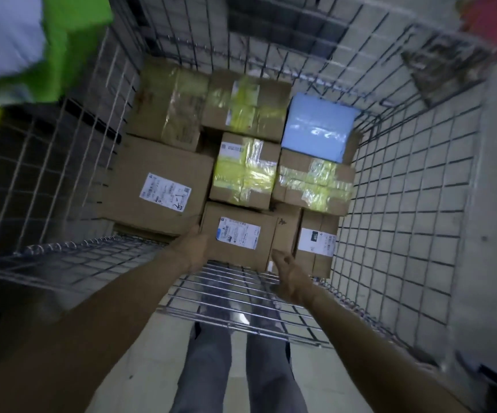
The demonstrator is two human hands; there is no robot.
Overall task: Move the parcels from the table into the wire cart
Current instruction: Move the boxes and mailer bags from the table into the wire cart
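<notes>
I look down into the wire cart, which holds several cardboard parcels. The nearest one is a brown box with a white label, lying against the cart's front side. My left hand rests flat against that box's left side, with its fingertips hidden behind the edge. My right hand hovers just off the box's right front corner, fingers spread and loose, holding nothing. Behind it lie a large labelled box, yellow-taped boxes and a pale blue parcel.
The cart's front mesh panel hangs folded down under my forearms. Another labelled box stands at the right front corner. A bright green object is at the upper left, outside the cart. My legs stand on the pale floor.
</notes>
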